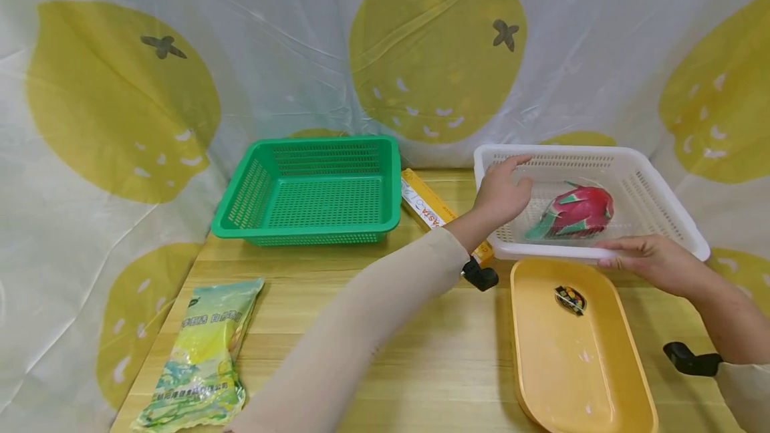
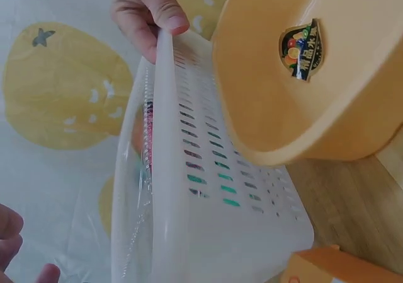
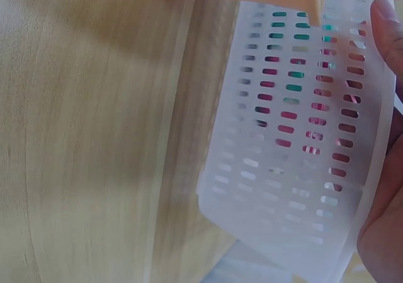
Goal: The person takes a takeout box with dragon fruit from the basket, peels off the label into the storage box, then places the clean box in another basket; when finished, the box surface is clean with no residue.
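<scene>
A white plastic basket (image 1: 668,202) with slotted walls stands at the back right. Inside it lies a red dragon fruit (image 1: 580,211) with green scales, among clear plastic (image 2: 135,188). My right hand (image 1: 664,262) pinches the basket's near rim, thumb on the outer wall and fingers over the edge. Above the basket's left side is my left hand (image 1: 504,191), its index finger stretched out and nothing in its grasp. In the left wrist view only some left fingertips show, apart from the rim.
A yellow tray (image 1: 577,366) with a fruit sticker sits right in front of the white basket. A yellow pasta box (image 1: 430,202) lies partly under my left forearm, beside a green basket (image 1: 307,236). At the front left lies a green-yellow packet (image 1: 201,353). Lemon-print cloth hangs behind.
</scene>
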